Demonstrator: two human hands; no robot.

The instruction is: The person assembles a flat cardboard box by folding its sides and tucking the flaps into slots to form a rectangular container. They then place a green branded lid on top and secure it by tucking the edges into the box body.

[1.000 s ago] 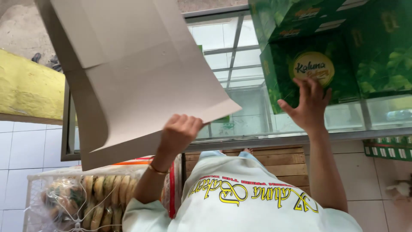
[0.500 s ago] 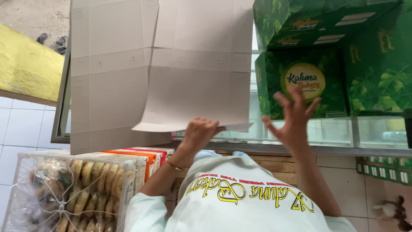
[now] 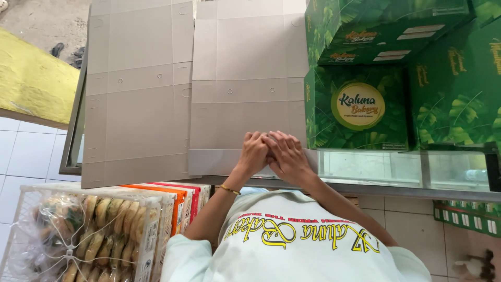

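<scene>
Flat grey cardboard sheet [image 3: 198,89] now spread printed-side-down on the bench [image 3: 376,169], no longer lifted and tilted as a second ago; green printed boxes [image 3: 376,78] stacked at bench's right end. Left hand [image 3: 254,152] and right hand [image 3: 288,155] together, fingers curled, pressing sheet's near edge, gripping nothing else.

Single head camera looks steeply down, close above the counter [image 3: 396,189]

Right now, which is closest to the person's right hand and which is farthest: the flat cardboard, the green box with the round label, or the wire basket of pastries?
1. Flat cardboard: the right hand rests on its near edge.
2. Green box: standing just to the right.
3. Wire basket: far down at the left.
</scene>
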